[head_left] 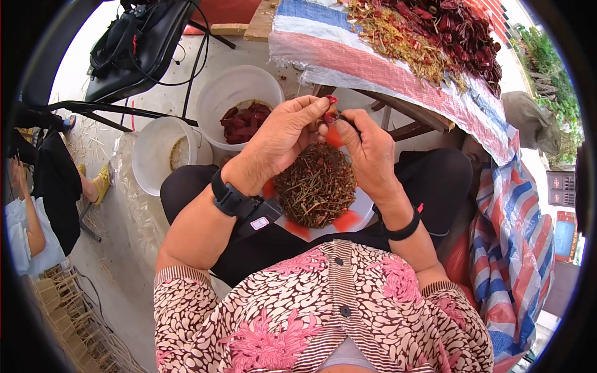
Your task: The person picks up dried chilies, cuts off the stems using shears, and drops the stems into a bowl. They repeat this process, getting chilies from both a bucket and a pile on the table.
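The chili (330,112) is small, dried and dark red. Only part of it shows, because it is pinched between the fingertips of the left hand (283,140) and the right hand (367,152). It is held up in front of the body, with one end poking above the thumbs.

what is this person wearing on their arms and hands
Both hands are bare. The left hand has a black watch-like strap at the wrist with a black device bearing a white label behind it. The right hand wears a thin black wristband. Short sleeves are brown-and-cream patterned with pink flowers and striped cuffs.
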The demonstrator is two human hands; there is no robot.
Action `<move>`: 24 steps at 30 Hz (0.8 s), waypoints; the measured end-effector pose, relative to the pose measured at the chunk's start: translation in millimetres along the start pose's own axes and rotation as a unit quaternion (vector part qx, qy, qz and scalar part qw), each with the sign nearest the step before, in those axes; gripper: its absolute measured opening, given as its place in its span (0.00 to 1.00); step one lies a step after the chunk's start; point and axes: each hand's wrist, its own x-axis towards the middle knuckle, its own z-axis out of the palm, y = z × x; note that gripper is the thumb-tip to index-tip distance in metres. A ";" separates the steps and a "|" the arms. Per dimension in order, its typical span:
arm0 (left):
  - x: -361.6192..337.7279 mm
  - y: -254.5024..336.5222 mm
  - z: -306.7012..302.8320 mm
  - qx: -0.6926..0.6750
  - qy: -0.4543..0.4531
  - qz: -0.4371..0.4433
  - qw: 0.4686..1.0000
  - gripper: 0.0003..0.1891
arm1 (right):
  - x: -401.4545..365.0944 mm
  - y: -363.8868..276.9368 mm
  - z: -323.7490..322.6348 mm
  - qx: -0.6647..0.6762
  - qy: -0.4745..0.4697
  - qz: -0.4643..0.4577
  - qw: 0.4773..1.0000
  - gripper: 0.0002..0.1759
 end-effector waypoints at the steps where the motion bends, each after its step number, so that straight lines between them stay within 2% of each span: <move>1: -0.7 0.1 0.1 -0.020 -0.008 -0.008 1.000 0.10 | -0.2 1.3 1.6 -0.013 0.021 -0.018 1.000 0.11; 3: -1.7 -0.1 1.2 -0.048 -0.017 -0.022 0.998 0.10 | -0.4 4.3 5.5 -0.039 0.062 -0.055 0.996 0.11; 8: -1.4 -3.0 -4.2 -0.104 -0.052 -0.041 0.992 0.09 | -1.3 10.0 10.9 -0.068 0.098 -0.089 0.989 0.11; 11: -3.8 -0.1 6.0 -0.080 0.007 -0.023 0.997 0.08 | 1.8 9.7 10.1 -0.077 0.108 -0.095 0.987 0.10; 15: -4.2 4.1 5.5 -0.031 -0.027 -0.014 0.999 0.08 | 3.8 9.5 6.9 -0.075 0.109 -0.124 0.983 0.09; 16: -3.8 4.8 3.3 -0.028 -0.039 -0.018 0.999 0.08 | 2.0 10.3 6.8 0.061 0.063 -0.045 0.995 0.09; 17: -4.0 5.0 1.7 -0.026 -0.049 -0.022 0.998 0.08 | -0.9 11.1 7.3 0.196 0.014 0.035 0.980 0.09; 18: -4.7 5.1 1.1 -0.035 -0.069 -0.022 0.997 0.08 | -2.8 9.4 7.2 0.326 -0.035 0.114 0.938 0.09; 20: -5.1 6.5 0.9 -0.050 -0.109 -0.024 0.992 0.07 | -2.2 2.0 -6.7 0.480 -0.105 0.187 0.850 0.10; 21: -6.3 7.6 2.5 -0.057 -0.121 -0.029 0.991 0.07 | -2.1 -0.6 -13.1 0.550 -0.137 0.220 0.794 0.11; 24: -10.0 6.2 8.5 -0.070 -0.141 -0.045 0.987 0.07 | -5.9 1.3 -20.1 0.669 -0.164 0.234 0.687 0.13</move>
